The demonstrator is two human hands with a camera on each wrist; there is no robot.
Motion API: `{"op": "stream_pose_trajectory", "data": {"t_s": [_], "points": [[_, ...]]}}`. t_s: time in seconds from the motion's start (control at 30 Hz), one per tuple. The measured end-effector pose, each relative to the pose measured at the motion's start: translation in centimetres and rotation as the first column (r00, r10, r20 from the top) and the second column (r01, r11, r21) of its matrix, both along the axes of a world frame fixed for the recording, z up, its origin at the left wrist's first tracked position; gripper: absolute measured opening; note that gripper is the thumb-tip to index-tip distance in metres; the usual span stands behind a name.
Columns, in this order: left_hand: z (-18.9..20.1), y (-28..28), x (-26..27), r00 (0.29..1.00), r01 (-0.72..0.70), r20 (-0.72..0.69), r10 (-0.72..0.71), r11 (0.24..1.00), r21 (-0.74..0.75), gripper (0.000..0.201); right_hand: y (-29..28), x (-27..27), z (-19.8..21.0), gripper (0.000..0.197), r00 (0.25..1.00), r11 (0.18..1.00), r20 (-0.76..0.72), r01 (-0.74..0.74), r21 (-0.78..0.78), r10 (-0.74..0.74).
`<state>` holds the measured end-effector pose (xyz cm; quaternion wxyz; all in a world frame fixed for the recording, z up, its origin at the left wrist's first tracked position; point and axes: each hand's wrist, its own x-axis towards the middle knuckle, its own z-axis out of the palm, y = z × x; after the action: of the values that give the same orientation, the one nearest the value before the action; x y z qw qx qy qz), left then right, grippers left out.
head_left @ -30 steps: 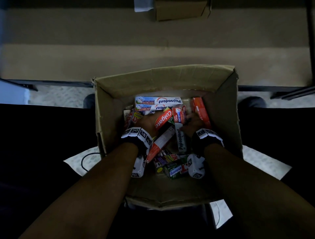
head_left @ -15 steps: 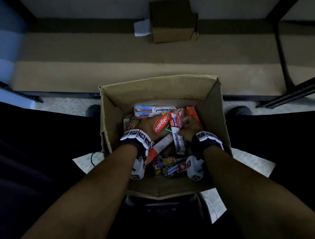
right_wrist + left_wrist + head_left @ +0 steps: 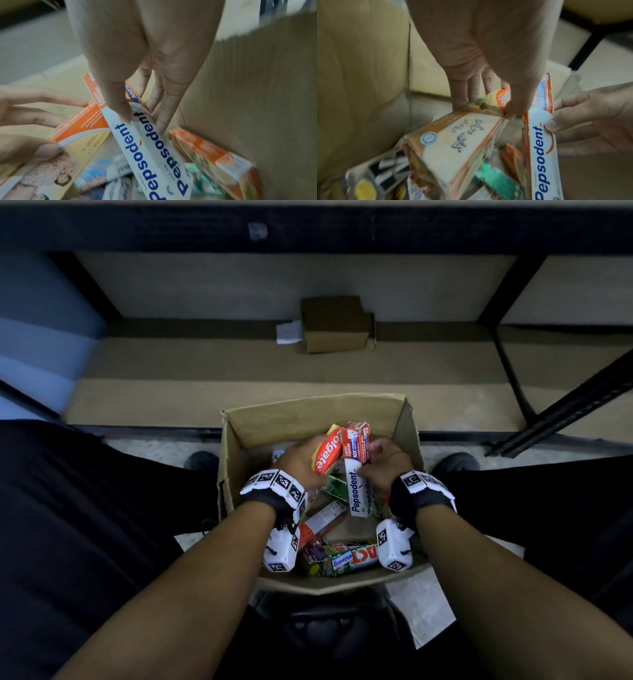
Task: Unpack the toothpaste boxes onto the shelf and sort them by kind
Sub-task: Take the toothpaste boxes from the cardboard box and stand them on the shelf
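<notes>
Beyond the open cardboard box (image 3: 236, 467) of mixed toothpaste boxes stands a brown shelf (image 3: 205, 364), while the left hand (image 3: 298, 462) grips a Colgate box (image 3: 327, 451) and the right hand (image 3: 385, 462) pinches two Pepsodent boxes (image 3: 356, 484) above the pile.

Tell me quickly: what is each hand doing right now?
Left hand: grips the Colgate box.
Right hand: grips the Pepsodent box.
</notes>
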<state>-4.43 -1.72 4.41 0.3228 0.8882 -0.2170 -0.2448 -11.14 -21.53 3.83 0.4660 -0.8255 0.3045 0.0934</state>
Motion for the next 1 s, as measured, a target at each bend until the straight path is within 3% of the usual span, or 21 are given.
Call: {"op": "stream_pose_trajectory", "data": {"t_s": [0.2, 0.6, 1.0], "points": [[4.2, -0.3, -0.2, 0.999, -0.029, 0.042, 0.034, 0.995, -0.100, 0.086, -0.4, 0.6, 4.6, 0.042, 0.995, 1.000, 0.093, -0.028, -0.002, 0.028], [13.6, -0.6, -0.5, 0.968, -0.041, 0.223, 0.112, 0.953, -0.301, 0.084, 0.1, -0.7, 18.4, 0.041, 0.940, 1.000, 0.343, -0.005, 0.023, -0.003], [23.2, 1.1, -0.8, 0.889, 0.008, 0.426, 0.169, 0.924, -0.383, 0.084, 2.0, -0.7, 27.9, 0.045, 0.829, 0.987, 0.556, 0.033, -0.155, 0.060]]}}
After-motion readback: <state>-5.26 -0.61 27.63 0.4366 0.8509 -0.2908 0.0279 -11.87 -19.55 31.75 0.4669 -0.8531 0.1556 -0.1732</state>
